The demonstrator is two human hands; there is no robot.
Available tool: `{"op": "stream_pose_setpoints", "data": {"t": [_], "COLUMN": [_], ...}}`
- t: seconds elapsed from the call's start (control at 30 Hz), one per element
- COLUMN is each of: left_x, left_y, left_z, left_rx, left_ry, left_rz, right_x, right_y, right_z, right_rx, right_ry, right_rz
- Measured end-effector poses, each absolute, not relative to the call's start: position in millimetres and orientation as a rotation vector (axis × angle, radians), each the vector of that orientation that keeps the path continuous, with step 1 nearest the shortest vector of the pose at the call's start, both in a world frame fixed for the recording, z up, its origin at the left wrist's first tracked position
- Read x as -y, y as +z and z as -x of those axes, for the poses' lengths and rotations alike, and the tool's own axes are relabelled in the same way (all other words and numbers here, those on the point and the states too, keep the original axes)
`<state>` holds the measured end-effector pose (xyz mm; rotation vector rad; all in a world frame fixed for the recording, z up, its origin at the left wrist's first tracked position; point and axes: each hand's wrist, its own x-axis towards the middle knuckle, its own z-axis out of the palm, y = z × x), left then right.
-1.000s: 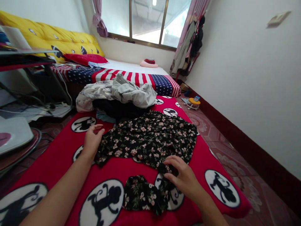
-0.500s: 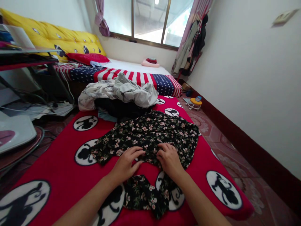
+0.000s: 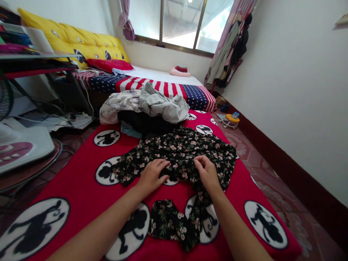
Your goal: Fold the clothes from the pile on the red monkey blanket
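Observation:
A black garment with small pink flowers lies spread on a red blanket with black-and-white monkey circles. My left hand rests on the garment's near edge, fingers pressed together on the cloth. My right hand pinches a fold of the same garment and lifts it slightly. Part of the garment trails toward me between my forearms.
A heap of grey, white and black clothes sits beyond the garment. Behind it is a stars-and-stripes mattress with yellow cushions. A fan base and a table with cables stand at the left. Tiled floor runs along the right wall.
My left hand came from the garment's left edge to its middle. My right hand moved up from the trailing part and now pinches a fold. The view shifted slightly left.

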<state>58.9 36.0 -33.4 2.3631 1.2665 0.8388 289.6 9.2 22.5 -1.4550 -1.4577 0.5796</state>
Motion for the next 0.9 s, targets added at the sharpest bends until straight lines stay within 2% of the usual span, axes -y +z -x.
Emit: {"op": "stream_pose_setpoints", "data": {"t": [0.1,0.2,0.33,0.53,0.73,0.9], "left_x": [-59.8,-81.7,-93.6,-87.7,-87.8,-71.5], "left_y": [-28.5,-26.3,-25.9,-24.9,-0.2,44.6], "left_z": [-62.7,-66.4,-71.5,-70.6,-40.2,20.2], "left_rx": [-1.298,-1.383,-1.532,-1.46,-1.238,-1.163], "left_ry": [0.807,0.803,0.78,0.834,0.962,0.964], "left_rz": [-2.303,-2.201,-2.097,-2.041,-1.876,-1.662], "right_x": [5.3,23.7,29.6,-1.2,-0.3,44.8], "right_y": [23.3,24.3,10.0,0.6,61.7,99.4], "right_z": [-286.4,-281.4,-282.4,-292.9,-279.2,-231.0], "right_rx": [1.575,1.995,2.375,2.141,1.564,1.638], "right_ry": [0.428,0.398,0.357,0.32,0.499,0.814], "right_rz": [1.414,1.377,1.536,1.548,1.388,1.165]}}
